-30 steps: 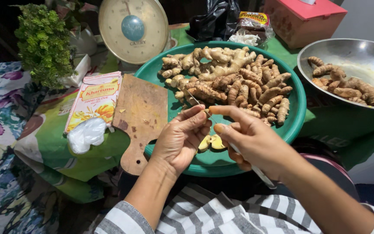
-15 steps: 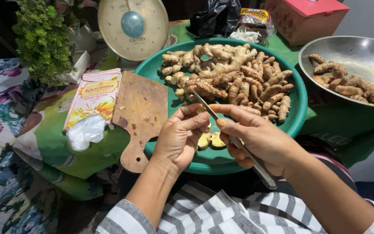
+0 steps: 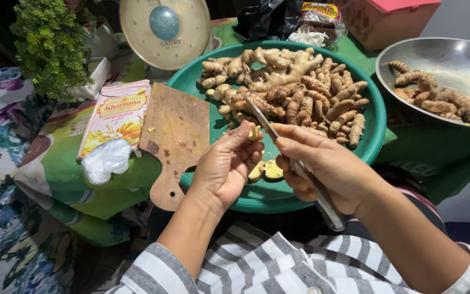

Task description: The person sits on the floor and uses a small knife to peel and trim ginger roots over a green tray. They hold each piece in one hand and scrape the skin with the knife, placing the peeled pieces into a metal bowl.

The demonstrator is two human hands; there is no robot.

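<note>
My left hand (image 3: 227, 166) pinches a small pale piece of ginger (image 3: 254, 132) between thumb and fingertips, over the near rim of a round green tray (image 3: 376, 117). My right hand (image 3: 322, 163) grips a metal knife (image 3: 262, 117) whose blade points up and left, its edge against the piece. Two peeled yellow pieces (image 3: 266, 171) lie on the tray just under my hands. A heap of unpeeled ginger and turmeric roots (image 3: 295, 90) fills the far half of the tray.
A wooden cutting board (image 3: 172, 136) leans on the tray's left edge. Beside it lies a box of plastic gloves (image 3: 116, 111) with one glove pulled out. A kitchen scale (image 3: 164, 30) stands behind, a metal bowl (image 3: 452, 57) with roots at right, a leafy plant (image 3: 47, 43) at left.
Both hands stay together over the tray's near rim. The knife blade has shifted against the small piece while the left fingers turn it. The camera view has moved slightly.
</note>
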